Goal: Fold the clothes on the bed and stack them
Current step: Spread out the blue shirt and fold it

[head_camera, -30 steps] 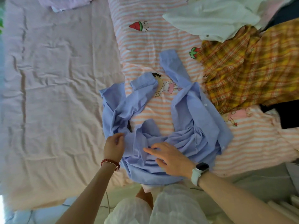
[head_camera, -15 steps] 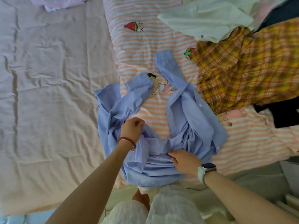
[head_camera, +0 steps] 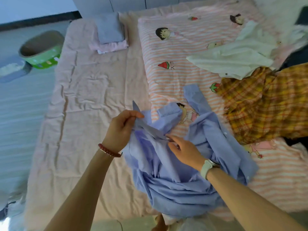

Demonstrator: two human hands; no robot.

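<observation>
left hand point(head_camera: 120, 129) pinches a lifted fold of the blue shirt point(head_camera: 173, 170) between thumb and fingers, right hand point(head_camera: 184, 150) is flat on the same shirt with fingers straight, fingertips beside the raised fold, gripping nothing. shirt lies crumpled at the near edge of the bed point(head_camera: 86, 104), half on the striped cartoon quilt point(head_camera: 180, 52). yellow plaid shirt point(head_camera: 266, 104) and white garment point(head_camera: 236, 55) piled to the right, folded stack point(head_camera: 111, 35) at far end, green basket point(head_camera: 41, 50) on the floor left.
</observation>
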